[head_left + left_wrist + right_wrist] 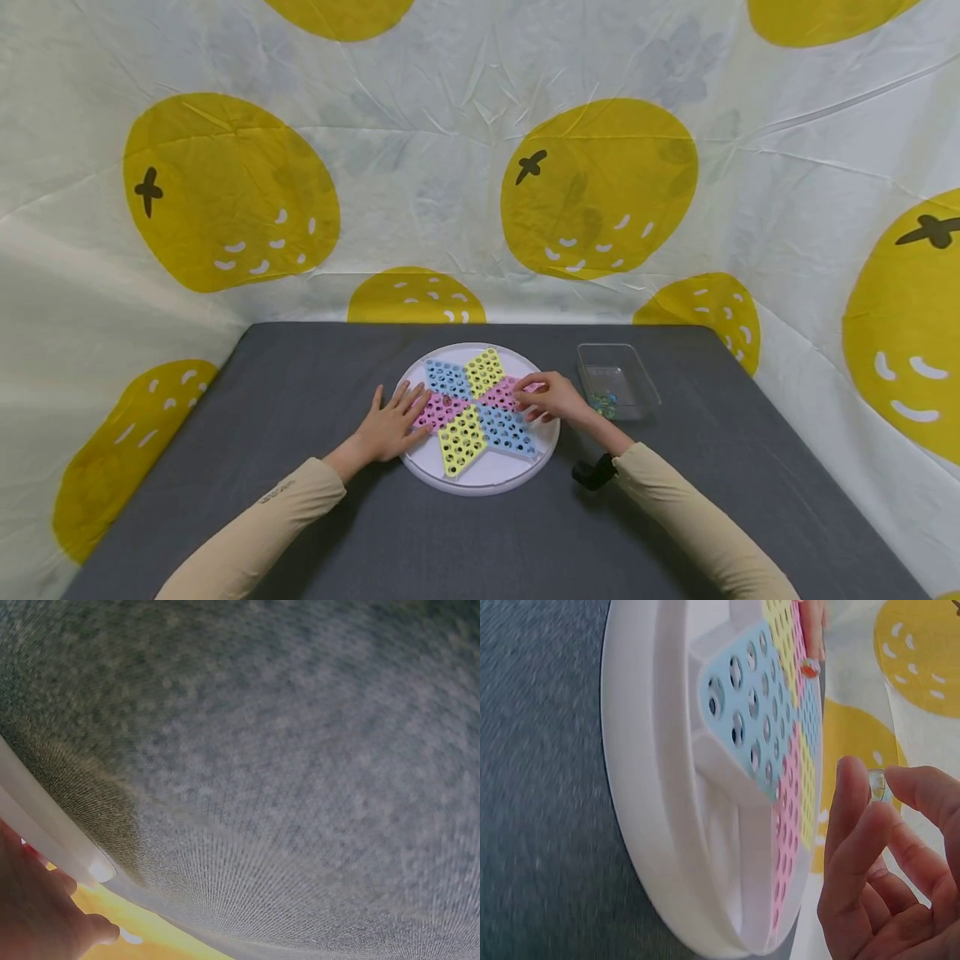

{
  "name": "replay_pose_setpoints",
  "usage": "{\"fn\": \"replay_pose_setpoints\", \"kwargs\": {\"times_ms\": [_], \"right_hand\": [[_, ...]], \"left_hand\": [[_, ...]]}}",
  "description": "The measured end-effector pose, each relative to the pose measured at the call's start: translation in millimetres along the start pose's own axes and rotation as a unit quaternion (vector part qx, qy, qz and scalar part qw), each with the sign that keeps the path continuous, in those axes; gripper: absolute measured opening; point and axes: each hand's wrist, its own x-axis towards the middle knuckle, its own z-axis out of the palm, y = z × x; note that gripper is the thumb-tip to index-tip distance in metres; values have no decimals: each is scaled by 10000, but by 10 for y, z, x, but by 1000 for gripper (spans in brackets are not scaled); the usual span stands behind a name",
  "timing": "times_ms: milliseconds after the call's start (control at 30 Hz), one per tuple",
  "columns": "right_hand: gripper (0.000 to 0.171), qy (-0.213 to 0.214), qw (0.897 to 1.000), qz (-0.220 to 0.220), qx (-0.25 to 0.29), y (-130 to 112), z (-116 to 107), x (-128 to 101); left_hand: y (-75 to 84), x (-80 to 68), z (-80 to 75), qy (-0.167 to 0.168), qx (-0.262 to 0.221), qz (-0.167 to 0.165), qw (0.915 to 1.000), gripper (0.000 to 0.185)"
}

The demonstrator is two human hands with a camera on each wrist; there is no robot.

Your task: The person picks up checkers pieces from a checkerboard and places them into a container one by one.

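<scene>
A round white Chinese checkers board (480,486) has a star of pink, yellow and blue sections dotted with holes. My left hand (386,425) rests on its left side, fingers spread over the rim and the left pink section. Over the right pink section, my right hand (553,397) pinches a clear glass marble (877,785) between thumb and fingertips. In the right wrist view that marble is held apart from the holes. One orange-red marble (810,668) sits in the left pink section, close to the left hand's fingers.
A clear plastic container (649,385) stands right of the board, with several greenish-blue marbles (603,405) gathered in its near left corner. The dark grey table (480,550) reaches back to a fabric backdrop (420,200) printed with yellow fruit. Something black (595,472) is at the right wrist.
</scene>
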Motion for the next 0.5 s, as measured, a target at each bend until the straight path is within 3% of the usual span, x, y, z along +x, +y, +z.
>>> {"fn": "replay_pose_setpoints", "kwargs": {"times_ms": [500], "right_hand": [[32, 376, 9989, 288, 72, 162, -333, -75]], "left_hand": [[2, -3, -8, 33, -23, 11, 10000, 62]]}}
